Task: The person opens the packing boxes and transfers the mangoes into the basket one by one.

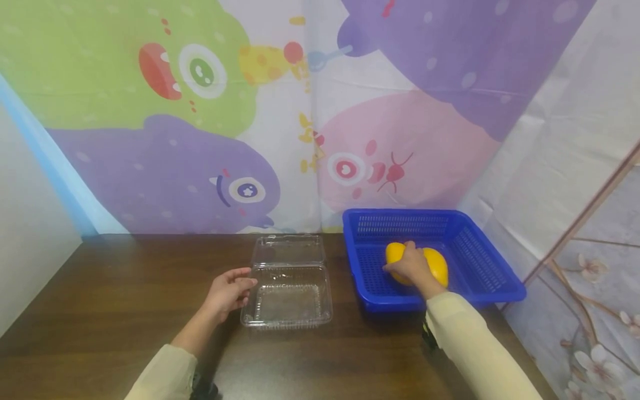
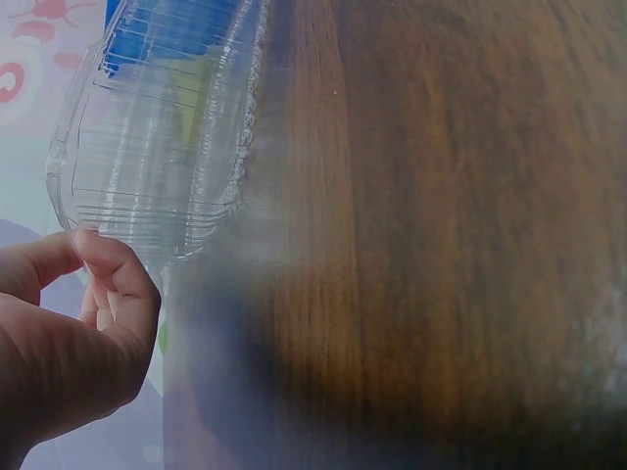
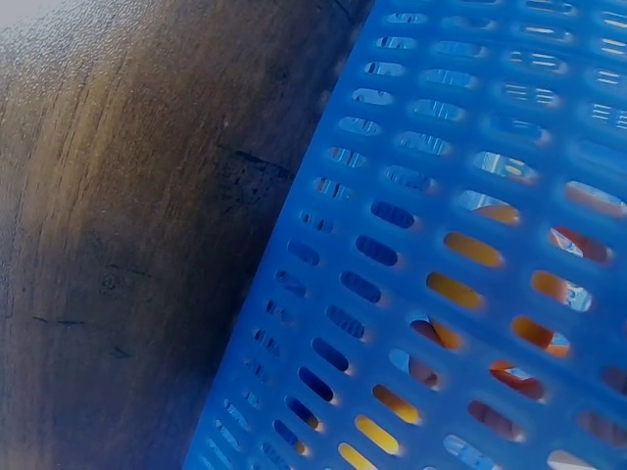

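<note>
A clear plastic clamshell container (image 1: 287, 303) lies on the table with its lid (image 1: 288, 249) folded back toward the wall. My left hand (image 1: 227, 291) is at its left side. In the left wrist view, the thumb and a finger of that hand (image 2: 73, 323) pinch the rim of the container (image 2: 147, 147). Inside the blue basket (image 1: 360, 272), my right hand (image 1: 414, 266) grips a smooth yellow fruit (image 1: 395, 252), perhaps a mango. Another yellow fruit (image 1: 437, 266) lies against its right side. The slotted basket wall (image 3: 392, 264) mostly hides the right hand in the right wrist view.
The brown wooden table (image 1: 120, 300) carries the container and the basket side by side, with a narrow gap between them. A cartoon-printed cloth (image 1: 300, 100) hangs behind them. To the right stands a flower-patterned wall panel (image 1: 595, 311), close to the basket's corner.
</note>
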`<state>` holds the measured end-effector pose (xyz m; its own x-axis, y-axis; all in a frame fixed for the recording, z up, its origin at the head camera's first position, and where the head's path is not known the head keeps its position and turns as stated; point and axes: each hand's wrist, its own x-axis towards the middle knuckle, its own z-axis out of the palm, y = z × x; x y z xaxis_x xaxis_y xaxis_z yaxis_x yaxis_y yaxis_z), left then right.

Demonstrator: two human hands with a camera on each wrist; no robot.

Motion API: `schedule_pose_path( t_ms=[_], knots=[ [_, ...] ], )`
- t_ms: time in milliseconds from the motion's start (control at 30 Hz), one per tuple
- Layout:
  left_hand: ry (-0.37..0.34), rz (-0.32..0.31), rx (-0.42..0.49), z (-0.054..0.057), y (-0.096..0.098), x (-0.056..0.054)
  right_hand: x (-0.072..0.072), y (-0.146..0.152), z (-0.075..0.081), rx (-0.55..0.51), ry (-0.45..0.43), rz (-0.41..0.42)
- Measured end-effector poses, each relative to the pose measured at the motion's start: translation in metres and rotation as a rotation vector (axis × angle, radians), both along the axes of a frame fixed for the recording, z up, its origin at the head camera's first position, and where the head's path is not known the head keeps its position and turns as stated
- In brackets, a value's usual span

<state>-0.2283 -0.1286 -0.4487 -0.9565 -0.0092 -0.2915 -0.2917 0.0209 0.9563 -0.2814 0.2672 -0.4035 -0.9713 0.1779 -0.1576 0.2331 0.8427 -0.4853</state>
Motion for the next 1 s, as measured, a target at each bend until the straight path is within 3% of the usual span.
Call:
schedule_pose_path(
  t_ms=[1000],
  knots=[
    [-0.001,0.008,-0.018,-0.0005,-0.0008,-0.0001,0.0007,0.0015,-0.0026,0.063,-0.088,0.059]
  ],
)
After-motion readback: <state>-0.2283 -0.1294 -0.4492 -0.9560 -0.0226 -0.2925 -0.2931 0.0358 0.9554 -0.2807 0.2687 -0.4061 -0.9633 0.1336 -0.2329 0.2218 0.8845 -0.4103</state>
